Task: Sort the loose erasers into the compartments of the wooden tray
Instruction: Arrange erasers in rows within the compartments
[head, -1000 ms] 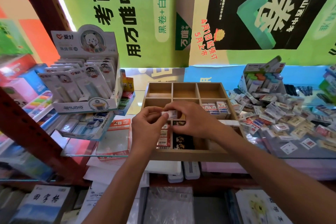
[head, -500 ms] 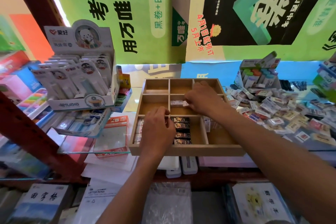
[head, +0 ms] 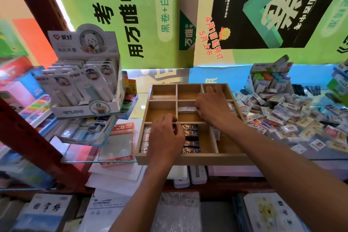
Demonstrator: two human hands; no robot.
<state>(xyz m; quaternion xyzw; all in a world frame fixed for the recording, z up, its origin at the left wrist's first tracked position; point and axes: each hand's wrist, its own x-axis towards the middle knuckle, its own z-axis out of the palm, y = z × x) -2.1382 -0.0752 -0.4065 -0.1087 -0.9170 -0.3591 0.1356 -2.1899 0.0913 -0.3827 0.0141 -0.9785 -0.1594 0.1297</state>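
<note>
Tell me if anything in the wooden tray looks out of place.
Nothing stands out. The white eraser lies flat in the wooden tray's centre compartment, and the black erasers sit stacked neatly in the front one.

The glass table (head: 320, 154) carries the wooden tray (head: 194, 160) directly beneath both grips. The heap of loose erasers (head: 293, 118) lies on the glass right of the right grip (head: 212, 108). A 2B packet (head: 117, 143) lies left of the left grip (head: 165, 137).

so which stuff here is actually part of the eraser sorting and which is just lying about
Part of the job:
- wooden tray
- white eraser at the right hand
- left hand
- dark erasers
- loose eraser pile

Just lying about:
- correction-tape display box
- posters
- letter paper pad
</note>
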